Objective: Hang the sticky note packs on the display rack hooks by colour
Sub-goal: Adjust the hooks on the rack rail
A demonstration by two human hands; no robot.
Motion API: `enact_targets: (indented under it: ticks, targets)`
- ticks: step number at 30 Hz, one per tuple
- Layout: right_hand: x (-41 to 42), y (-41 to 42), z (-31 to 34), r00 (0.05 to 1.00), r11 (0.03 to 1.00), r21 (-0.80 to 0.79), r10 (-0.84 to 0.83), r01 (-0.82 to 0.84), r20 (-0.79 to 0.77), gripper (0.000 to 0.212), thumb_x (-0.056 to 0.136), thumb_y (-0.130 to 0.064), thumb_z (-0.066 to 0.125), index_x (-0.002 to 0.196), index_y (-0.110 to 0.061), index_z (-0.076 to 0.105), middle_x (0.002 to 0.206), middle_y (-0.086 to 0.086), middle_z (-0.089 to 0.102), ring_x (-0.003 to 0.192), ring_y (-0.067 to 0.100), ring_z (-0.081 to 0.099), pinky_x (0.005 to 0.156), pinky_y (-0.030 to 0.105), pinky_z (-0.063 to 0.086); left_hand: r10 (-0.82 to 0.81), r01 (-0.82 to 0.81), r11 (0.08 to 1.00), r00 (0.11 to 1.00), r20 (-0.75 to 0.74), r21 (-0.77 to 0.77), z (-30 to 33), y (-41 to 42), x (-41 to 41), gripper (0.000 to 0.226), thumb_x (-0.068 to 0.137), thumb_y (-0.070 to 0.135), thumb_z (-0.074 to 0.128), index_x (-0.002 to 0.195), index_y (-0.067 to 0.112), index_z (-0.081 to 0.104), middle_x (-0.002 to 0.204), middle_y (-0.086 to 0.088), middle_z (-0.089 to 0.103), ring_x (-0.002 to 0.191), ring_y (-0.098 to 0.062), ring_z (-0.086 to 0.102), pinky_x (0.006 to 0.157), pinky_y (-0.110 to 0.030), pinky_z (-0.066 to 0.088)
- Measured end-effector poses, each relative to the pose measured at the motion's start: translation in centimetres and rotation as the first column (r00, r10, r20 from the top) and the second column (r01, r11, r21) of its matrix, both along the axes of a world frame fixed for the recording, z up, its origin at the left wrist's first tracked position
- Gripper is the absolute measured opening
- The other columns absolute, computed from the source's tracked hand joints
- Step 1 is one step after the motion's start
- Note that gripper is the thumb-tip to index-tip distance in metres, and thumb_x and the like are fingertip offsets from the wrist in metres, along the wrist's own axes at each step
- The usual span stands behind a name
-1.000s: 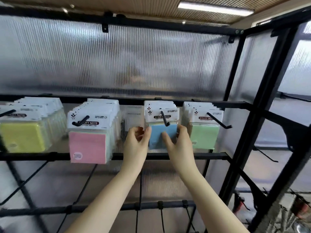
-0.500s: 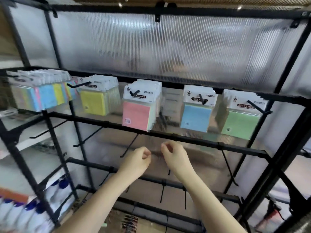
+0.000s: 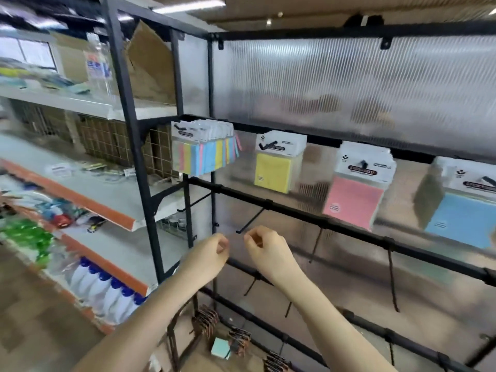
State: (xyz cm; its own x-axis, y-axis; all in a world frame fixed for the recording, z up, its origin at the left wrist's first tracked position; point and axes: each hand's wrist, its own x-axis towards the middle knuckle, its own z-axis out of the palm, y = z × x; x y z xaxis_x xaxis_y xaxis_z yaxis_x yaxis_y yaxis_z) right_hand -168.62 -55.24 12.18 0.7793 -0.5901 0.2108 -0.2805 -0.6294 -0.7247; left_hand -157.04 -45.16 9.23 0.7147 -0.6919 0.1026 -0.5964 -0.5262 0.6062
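Yellow packs (image 3: pixel 273 170), pink packs (image 3: pixel 354 200) and blue packs (image 3: pixel 464 218) hang sorted on separate hooks. A mixed-colour bunch (image 3: pixel 204 151) at far left appears unsorted, though blurred. Left hand (image 3: pixel 208 255) and right hand (image 3: pixel 268 251) hover below, fingers curled, holding nothing.

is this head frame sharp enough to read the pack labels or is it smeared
Head view: motion blur smears the whole frame, so the header print on the pink packs and blue packs is unreadable; the yellow packs are soft too. The wide lens bends the rack frame. The ribbed panel behind blurs whatever lies past it. Both hands are only slightly soft.
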Motion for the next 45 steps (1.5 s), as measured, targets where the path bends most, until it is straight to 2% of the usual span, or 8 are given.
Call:
enact_targets:
  ticks: [7, 15, 20, 27, 31, 38, 41, 45]
  targets:
    - [10.8, 6.2, -1.2, 0.996, 0.996, 0.012, 0.091, -0.090, -0.027, 0.016, 0.095, -0.022, 0.050, 0.089, -0.010, 0.060, 0.097, 0.012, 0.068, 0.093, 0.029, 0.062, 0.067, 0.025, 0.038, 0.114, -0.114, 0.992, 0.993, 0.009, 0.047, -0.9, 8.3, 9.6, 0.017, 0.095, 0.030, 0.050, 0.106, 0.024, 0.060, 0.104, 0.005, 0.066, 0.093, -0.017, 0.065, 0.082, -0.036, 0.053]
    - [21.4, 12.2, -2.6, 0.977, 0.980, -0.004, 0.199, -0.200, -0.081, 0.024, 0.094, -0.024, 0.047, 0.097, -0.006, 0.062, 0.092, 0.012, 0.067, 0.087, 0.029, 0.061, 0.071, 0.032, 0.047, 0.300, -0.301, 0.953, 0.952, 0.057, 0.014, -1.8, 16.2, 18.1, 0.015, 0.093, 0.018, 0.048, 0.098, 0.022, 0.062, 0.099, -0.004, 0.068, 0.090, -0.023, 0.064, 0.077, -0.036, 0.052]
    - [26.5, 15.0, -3.6, 0.960, 0.965, -0.035, 0.253, -0.259, -0.121, 0.025, 0.094, -0.028, 0.045, 0.094, -0.007, 0.059, 0.089, 0.012, 0.067, 0.082, 0.032, 0.062, 0.073, 0.035, 0.051, 0.360, -0.365, 0.930, 0.930, 0.076, 0.050, -2.8, 19.8, 22.3, 0.023, 0.095, 0.016, 0.043, 0.112, 0.018, 0.058, 0.112, -0.001, 0.064, 0.100, -0.019, 0.061, 0.078, -0.030, 0.047]
    - [33.6, 16.9, -4.4, 0.936, 0.937, -0.080, 0.327, -0.339, -0.133, 0.024, 0.095, -0.025, 0.047, 0.098, -0.006, 0.061, 0.095, 0.011, 0.068, 0.086, 0.029, 0.063, 0.077, 0.037, 0.052, 0.432, -0.434, 0.900, 0.900, 0.053, 0.044, -4.4, 22.0, 27.7, 0.022, 0.095, 0.016, 0.044, 0.113, 0.018, 0.058, 0.105, -0.001, 0.066, 0.083, -0.016, 0.063, 0.075, -0.034, 0.053]
    - [38.9, 17.8, -5.0, 0.928, 0.922, -0.130, 0.347, -0.364, -0.135, 0.024, 0.095, -0.025, 0.046, 0.101, -0.008, 0.061, 0.100, 0.009, 0.067, 0.093, 0.028, 0.062, 0.079, 0.035, 0.050, 0.453, -0.457, 0.887, 0.889, 0.064, 0.072, -5.3, 22.7, 32.1, 0.025, 0.095, 0.016, 0.042, 0.116, 0.019, 0.055, 0.109, -0.001, 0.066, 0.092, -0.019, 0.061, 0.069, -0.028, 0.045]
    - [49.9, 18.6, -5.6, 0.911, 0.914, -0.079, 0.384, -0.398, -0.152, 0.022, 0.096, -0.023, 0.043, 0.102, -0.007, 0.058, 0.105, 0.011, 0.063, 0.095, 0.027, 0.058, 0.073, 0.030, 0.041, 0.475, -0.476, 0.861, 0.879, 0.052, 0.179, -5.8, 23.0, 43.2, 0.024, 0.093, 0.021, 0.040, 0.114, 0.018, 0.052, 0.109, -0.005, 0.064, 0.093, -0.023, 0.061, 0.077, -0.035, 0.053]
    - [54.9, 18.4, -6.1, 0.916, 0.925, -0.038, 0.368, -0.379, -0.160, 0.024, 0.095, -0.023, 0.045, 0.107, -0.007, 0.058, 0.110, 0.013, 0.062, 0.101, 0.028, 0.057, 0.080, 0.033, 0.044, 0.468, -0.473, 0.851, 0.880, 0.076, 0.230, -5.4, 22.9, 47.5, 0.023, 0.093, 0.020, 0.041, 0.113, 0.014, 0.052, 0.106, -0.008, 0.063, 0.092, -0.025, 0.059, 0.071, -0.031, 0.047]
    - [61.0, 18.0, -6.6, 0.927, 0.940, -0.012, 0.334, -0.341, -0.168, 0.024, 0.093, -0.022, 0.047, 0.109, -0.009, 0.059, 0.114, 0.013, 0.061, 0.106, 0.030, 0.056, 0.089, 0.036, 0.046, 0.474, -0.492, 0.834, 0.870, 0.134, 0.249, -5.1, 22.7, 52.1, 0.022, 0.094, 0.019, 0.041, 0.111, 0.010, 0.053, 0.108, -0.012, 0.062, 0.096, -0.028, 0.059, 0.074, -0.033, 0.045]
